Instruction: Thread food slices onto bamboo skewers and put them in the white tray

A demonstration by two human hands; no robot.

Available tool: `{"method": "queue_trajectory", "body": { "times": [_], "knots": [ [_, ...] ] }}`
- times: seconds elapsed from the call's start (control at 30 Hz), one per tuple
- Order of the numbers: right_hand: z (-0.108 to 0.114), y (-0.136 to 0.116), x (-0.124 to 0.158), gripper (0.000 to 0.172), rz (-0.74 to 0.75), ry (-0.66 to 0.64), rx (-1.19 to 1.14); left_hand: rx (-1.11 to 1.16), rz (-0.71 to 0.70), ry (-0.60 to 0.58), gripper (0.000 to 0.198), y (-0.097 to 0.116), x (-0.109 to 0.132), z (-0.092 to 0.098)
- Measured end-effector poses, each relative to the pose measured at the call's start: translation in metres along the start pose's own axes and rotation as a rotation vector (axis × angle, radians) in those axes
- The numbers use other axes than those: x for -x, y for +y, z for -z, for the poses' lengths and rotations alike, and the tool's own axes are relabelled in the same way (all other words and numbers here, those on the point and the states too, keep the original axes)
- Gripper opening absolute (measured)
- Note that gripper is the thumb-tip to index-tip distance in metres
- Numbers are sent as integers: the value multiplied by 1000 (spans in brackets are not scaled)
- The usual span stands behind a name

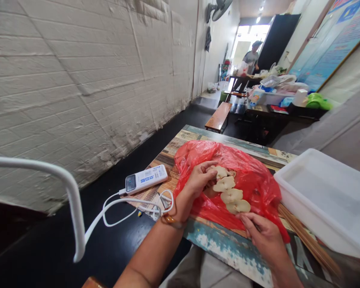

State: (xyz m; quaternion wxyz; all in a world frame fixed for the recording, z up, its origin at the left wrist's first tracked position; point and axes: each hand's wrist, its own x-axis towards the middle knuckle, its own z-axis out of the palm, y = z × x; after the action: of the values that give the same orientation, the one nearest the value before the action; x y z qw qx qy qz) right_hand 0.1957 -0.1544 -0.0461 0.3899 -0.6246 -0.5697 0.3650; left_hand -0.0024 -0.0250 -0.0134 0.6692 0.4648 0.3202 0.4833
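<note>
White cable (73, 200) is nearest to us, looping in toward the near left corner of the table (219, 245), close to a power bank (147, 179) set by the left edge.

Position: four pale slices (231, 196) in an overlapping row, held up over a red bag (255, 174) that covers the middle of the table and reaches its near edge.

Hands: our left hand (198, 179) pinches the far end of the row between thumb and fingers; our right hand (264, 231) has thumb and forefinger closed at the near end, by the last slice. Whether a stick runs through the row we cannot tell. Loose sticks (309, 236) lie between the bag and a white bin (321, 196) at the right end of the table.

Handling (judged by eye): we expect the slices to be very light, thin and fairly firm, yet apt to crack if bent. Cut faces look smooth, possibly damp, so we allow for some slip. Best hold, we think: a light pinch at the two ends of the row, on the rims, keeping pressure off the centres. The bag looks thin and limp; we judge it would offer little support underneath.
</note>
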Motion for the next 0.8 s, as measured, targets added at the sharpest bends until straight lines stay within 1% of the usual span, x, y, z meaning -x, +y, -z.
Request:
{"method": "queue_trajectory", "body": {
  "times": [0.17, 0.4, 0.63, 0.8],
  "knots": [
    [0, 2, 2, 33, -7, 2, -2, 99, 2, 7, 51, 1, 2, 0],
    [0, 5, 1, 32, -26, -8, -12, 185, -2, -9, 58, 5, 4, -3],
    [0, 4, 2, 29, 1, 5, 24, 141, 41, -10, 62, 2, 2, 1],
    [0, 3, 1, 30, -7, -12, 22, 131, 33, -2, 63, 4, 3, -3]
  ]
}}
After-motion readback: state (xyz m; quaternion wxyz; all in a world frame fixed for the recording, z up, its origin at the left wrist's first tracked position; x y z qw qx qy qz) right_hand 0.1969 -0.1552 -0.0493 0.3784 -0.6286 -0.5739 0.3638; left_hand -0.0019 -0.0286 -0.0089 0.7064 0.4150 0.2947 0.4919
